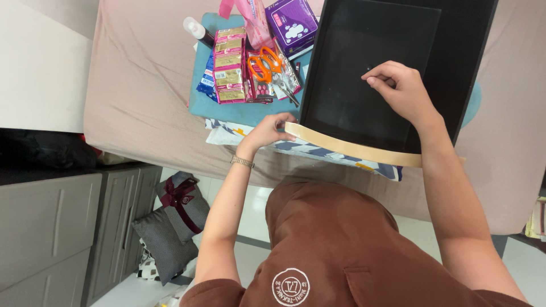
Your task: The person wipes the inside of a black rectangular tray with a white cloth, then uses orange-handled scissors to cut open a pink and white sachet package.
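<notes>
Steadying a black drawer on the bed

Head view: Bracing a shallow black drawer (364, 74) flat on the pink-covered bed (142, 85), pale wooden front (352, 149) turned toward the body, apparently so the open tray faces up within easy reach. Left hand (270, 129) curled over the left end of that pale front, fingers (282, 120) wrapped lightly round the corner, holding it in place rather than lifting; wrist bent down, thin metal bracelet (242, 162) showing, forearm rising from the lower left. Right hand (398, 85) lowered inside the tray, fingertips (372, 77) pinched close together against the dark bottom panel; cannot tell whether anything small sits between them. Right forearm stretched straight forward across the front edge, elbow near the brown shirt (330, 244).

Lying just beside the drawer's left wall on a teal cushion (244, 111): 1 pair of orange-handled scissors (267, 62), a strip of gold sachets (228, 65), a purple packet (291, 23). Folded patterned cloth (227, 133) tucked under the drawer's near edge. Grey cushions (170, 227) resting on the floor beside grey cabinets (51, 227).
</notes>
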